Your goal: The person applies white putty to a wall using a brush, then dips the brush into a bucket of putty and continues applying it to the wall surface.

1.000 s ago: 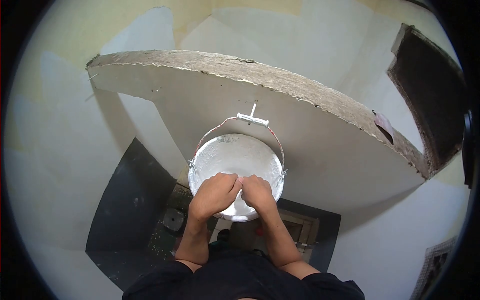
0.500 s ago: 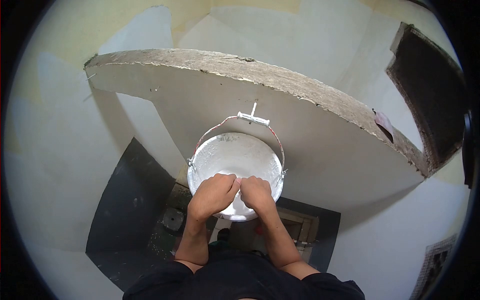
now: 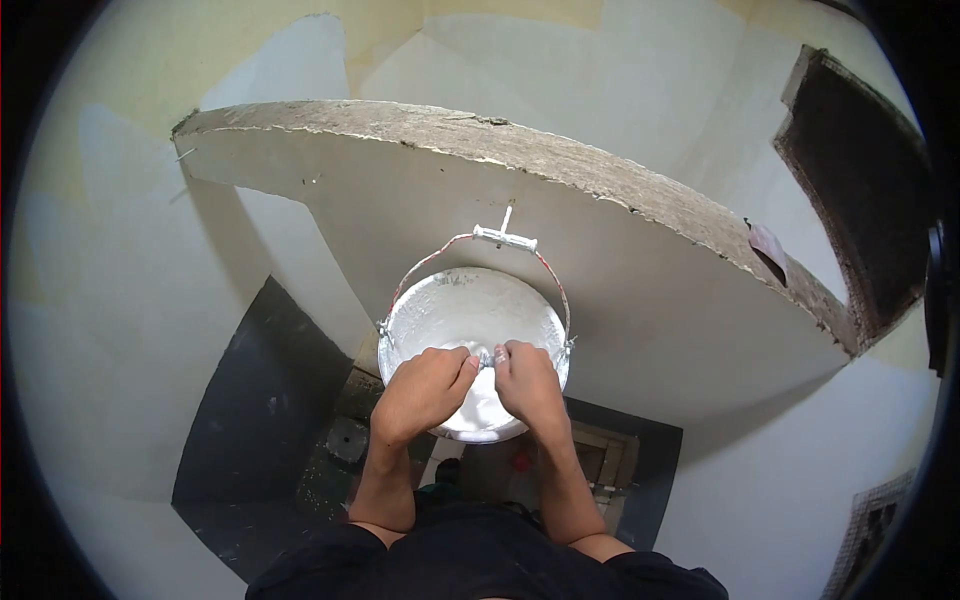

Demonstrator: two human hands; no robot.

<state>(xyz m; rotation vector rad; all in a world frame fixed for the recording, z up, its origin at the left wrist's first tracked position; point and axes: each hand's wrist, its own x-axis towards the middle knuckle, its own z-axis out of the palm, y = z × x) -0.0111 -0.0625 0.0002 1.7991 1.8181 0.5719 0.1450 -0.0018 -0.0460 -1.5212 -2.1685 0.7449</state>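
Right grip (image 3: 527,380) is now standing apart from left grip (image 3: 430,385), over toward the bucket's right side; half a second ago the two were touching. The gap is now showing a small grey-white piece (image 3: 487,360) over the bucket's mouth. Left grip is staying about where it was, and so are bucket and bail.

Near to far: both grips are hanging over the bucket's near half, fingers curled in and thumbs facing. Both appear to be pinching the piece, one at each end; most of it is hiding behind the fingers, so can't tell what it is. Guessing light; stiffness not readable. If it's carrying the white coating, expect slippery: take it by both ends, thumb against fingers.

Bucket (image 3: 470,300) is looking rigid, white-crusted inside, bright white stuff lying low in it. Likely heavy if well filled; depth isn't showing. Its wire bail (image 3: 567,300) is standing up, with the handle sleeve (image 3: 505,239) beyond the bucket's far rim, apparently hanging on a peg (image 3: 508,215). Take hold at that sleeve; bare wire would be biting. Pale wall (image 3: 660,300) is rising behind the bucket.
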